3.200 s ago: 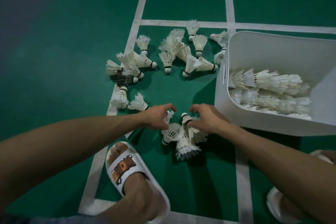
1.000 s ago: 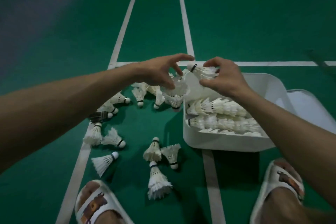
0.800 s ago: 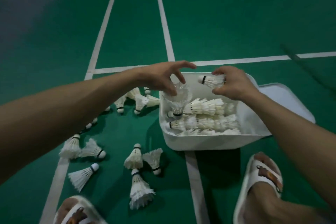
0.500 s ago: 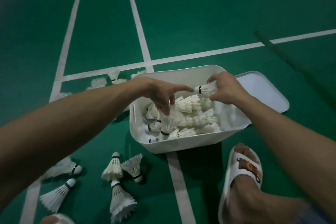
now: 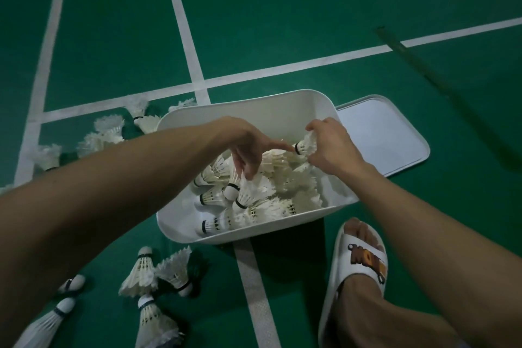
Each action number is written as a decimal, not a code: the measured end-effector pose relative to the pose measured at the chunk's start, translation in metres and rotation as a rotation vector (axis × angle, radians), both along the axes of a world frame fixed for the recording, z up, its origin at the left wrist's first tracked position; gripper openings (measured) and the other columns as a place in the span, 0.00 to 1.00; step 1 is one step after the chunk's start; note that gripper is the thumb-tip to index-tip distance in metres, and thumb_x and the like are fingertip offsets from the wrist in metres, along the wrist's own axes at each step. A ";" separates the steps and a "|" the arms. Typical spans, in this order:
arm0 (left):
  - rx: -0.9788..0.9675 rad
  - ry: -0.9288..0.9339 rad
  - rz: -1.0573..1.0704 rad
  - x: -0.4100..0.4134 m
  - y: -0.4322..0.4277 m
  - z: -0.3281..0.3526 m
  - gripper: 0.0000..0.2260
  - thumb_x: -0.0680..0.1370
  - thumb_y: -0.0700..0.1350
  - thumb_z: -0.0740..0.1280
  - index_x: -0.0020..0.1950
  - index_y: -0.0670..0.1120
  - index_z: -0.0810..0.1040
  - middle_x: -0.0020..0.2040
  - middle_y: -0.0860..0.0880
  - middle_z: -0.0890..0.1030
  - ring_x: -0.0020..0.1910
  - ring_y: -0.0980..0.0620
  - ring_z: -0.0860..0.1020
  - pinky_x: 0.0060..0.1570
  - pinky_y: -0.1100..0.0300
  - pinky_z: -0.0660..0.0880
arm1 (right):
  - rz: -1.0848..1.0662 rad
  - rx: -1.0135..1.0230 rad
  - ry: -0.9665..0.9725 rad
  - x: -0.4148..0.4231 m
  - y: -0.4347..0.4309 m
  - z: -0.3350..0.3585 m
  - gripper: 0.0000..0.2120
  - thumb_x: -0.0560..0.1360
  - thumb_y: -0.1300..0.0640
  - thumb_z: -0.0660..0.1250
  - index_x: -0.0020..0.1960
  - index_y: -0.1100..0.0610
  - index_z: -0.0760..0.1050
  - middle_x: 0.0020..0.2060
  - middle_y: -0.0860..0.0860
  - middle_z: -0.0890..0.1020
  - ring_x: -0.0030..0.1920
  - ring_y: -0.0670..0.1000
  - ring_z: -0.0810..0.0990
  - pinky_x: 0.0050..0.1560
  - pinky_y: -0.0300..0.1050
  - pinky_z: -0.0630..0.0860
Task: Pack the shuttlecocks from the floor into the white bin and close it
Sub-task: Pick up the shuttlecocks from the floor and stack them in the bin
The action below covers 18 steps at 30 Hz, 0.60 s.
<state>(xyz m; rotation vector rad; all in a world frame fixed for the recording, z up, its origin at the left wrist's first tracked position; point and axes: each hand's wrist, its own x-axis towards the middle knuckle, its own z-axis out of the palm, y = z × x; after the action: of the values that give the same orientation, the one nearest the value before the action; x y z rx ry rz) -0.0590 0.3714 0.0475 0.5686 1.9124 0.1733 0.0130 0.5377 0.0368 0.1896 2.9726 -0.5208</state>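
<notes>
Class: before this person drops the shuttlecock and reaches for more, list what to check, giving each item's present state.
1. Right hand holds white feather shuttlecock above the white plastic bin: ok.
2. Room left in bin: ok, bare bottom shows at one end.
3. Left hand free: cannot tell, fingers among binned shuttlecocks.
4. Green floor cleared: not ok, loose shuttlecocks lie beside the bin.
5. Flat white lid off, beside bin: ok.
</notes>
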 end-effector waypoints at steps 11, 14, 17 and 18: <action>0.039 0.002 0.059 -0.007 -0.006 0.003 0.46 0.70 0.28 0.70 0.73 0.67 0.54 0.48 0.44 0.74 0.37 0.51 0.80 0.34 0.61 0.80 | -0.140 -0.233 -0.083 -0.014 -0.007 -0.008 0.29 0.66 0.59 0.78 0.65 0.51 0.72 0.59 0.52 0.79 0.55 0.55 0.78 0.51 0.47 0.78; 0.062 0.010 0.073 -0.005 -0.011 0.001 0.48 0.71 0.28 0.70 0.75 0.66 0.52 0.54 0.43 0.71 0.37 0.51 0.80 0.32 0.63 0.78 | -0.189 -0.398 -0.149 -0.016 -0.010 -0.018 0.30 0.65 0.61 0.79 0.62 0.53 0.70 0.58 0.54 0.78 0.55 0.56 0.78 0.55 0.53 0.78; 0.089 0.003 0.080 -0.004 -0.013 0.000 0.49 0.70 0.28 0.70 0.74 0.68 0.50 0.63 0.38 0.68 0.39 0.50 0.80 0.33 0.62 0.79 | -0.285 -0.533 -0.162 -0.015 -0.008 -0.032 0.26 0.65 0.61 0.79 0.56 0.54 0.69 0.55 0.54 0.78 0.52 0.56 0.80 0.56 0.56 0.78; 0.096 0.004 0.078 -0.003 -0.014 0.000 0.50 0.70 0.28 0.70 0.74 0.68 0.49 0.66 0.37 0.67 0.40 0.49 0.80 0.34 0.61 0.80 | -0.305 -0.570 -0.174 -0.015 -0.007 -0.035 0.25 0.65 0.61 0.80 0.55 0.55 0.69 0.56 0.54 0.79 0.53 0.56 0.80 0.56 0.55 0.78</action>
<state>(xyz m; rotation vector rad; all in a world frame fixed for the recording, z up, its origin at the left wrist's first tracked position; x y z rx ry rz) -0.0625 0.3570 0.0474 0.5589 1.9388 0.3156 -0.0025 0.5306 0.0018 0.5932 2.5099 -1.2790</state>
